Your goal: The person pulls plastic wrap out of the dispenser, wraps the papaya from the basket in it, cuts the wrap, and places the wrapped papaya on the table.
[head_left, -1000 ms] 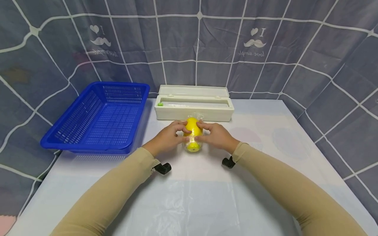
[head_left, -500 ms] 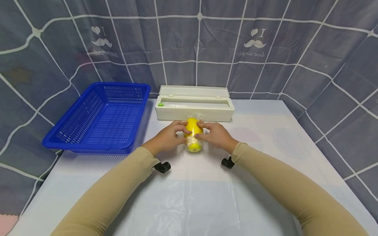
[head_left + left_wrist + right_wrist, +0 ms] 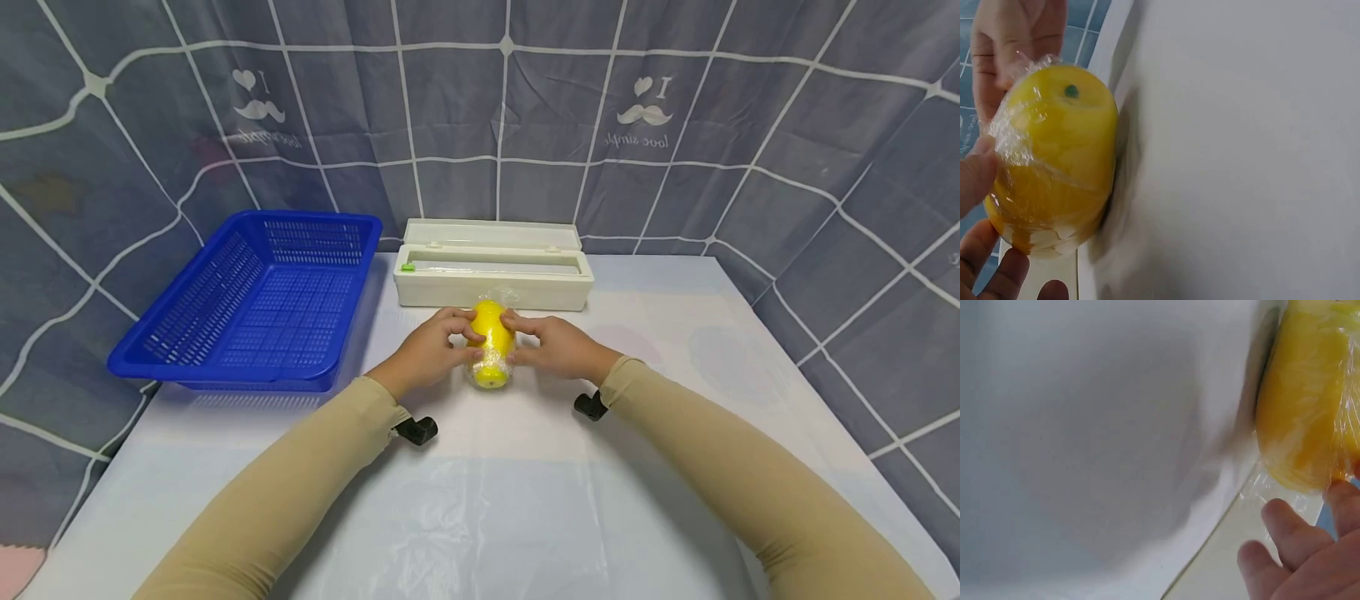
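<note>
A yellow oblong fruit (image 3: pixel 492 332) wrapped in clear cling film lies on the white table, its small dark-green end spot (image 3: pixel 1071 91) showing through the film in the left wrist view. My left hand (image 3: pixel 435 346) grips its left side with thumb and curled fingers. From the right, my right hand (image 3: pixel 558 343) holds it, index finger near the top and thumb lower down at the side. Crinkled film (image 3: pixel 1013 140) bunches along the fruit, and a loose flap (image 3: pixel 501 295) sticks out at its far end. In the right wrist view several right fingers (image 3: pixel 1291 534) reach below the fruit's end.
Right behind the fruit stands a white cling film dispenser box (image 3: pixel 491 292) with its lid raised and a green slider (image 3: pixel 408 267) on its edge. A blue plastic basket (image 3: pixel 225 375) sits at the left. Grey checked cloth (image 3: pixel 450 100) hangs behind the table (image 3: pixel 525 508).
My right thumb has slid off the film on the front of the fruit to its right side, and the right wrist has shifted slightly right. The left hand keeps its grip.
</note>
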The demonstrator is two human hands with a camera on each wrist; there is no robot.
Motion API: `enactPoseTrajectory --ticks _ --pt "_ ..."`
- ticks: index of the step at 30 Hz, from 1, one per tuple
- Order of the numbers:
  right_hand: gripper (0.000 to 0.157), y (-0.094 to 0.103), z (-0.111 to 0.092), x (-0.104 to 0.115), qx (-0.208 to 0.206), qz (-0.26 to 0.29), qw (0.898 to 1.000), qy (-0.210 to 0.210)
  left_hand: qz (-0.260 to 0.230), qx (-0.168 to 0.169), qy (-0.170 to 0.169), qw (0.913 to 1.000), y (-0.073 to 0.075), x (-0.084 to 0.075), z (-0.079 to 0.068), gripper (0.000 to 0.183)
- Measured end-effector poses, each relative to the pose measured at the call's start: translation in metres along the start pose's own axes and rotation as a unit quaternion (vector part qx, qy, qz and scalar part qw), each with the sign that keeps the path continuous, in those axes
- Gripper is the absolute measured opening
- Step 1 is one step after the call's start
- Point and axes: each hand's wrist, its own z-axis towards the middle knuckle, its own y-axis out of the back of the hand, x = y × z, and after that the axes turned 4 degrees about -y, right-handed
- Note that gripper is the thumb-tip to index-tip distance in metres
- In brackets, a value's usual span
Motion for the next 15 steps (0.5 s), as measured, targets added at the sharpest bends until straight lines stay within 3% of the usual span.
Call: enactPoseTrajectory --ticks 8,15 --pt "0.067 -0.0056 0.0004 -0.002 -0.032 -0.025 0.999 -0.001 -0.012 -0.005 0.014 0.9998 -0.0005 0.0017 0.002 0.015" --pt "0.071 0.003 -0.0016 -0.0013 0.012 -0.022 1.0 0.013 -0.019 -0.007 0.012 0.9997 -0.0014 0.0007 0.0006 0.017"
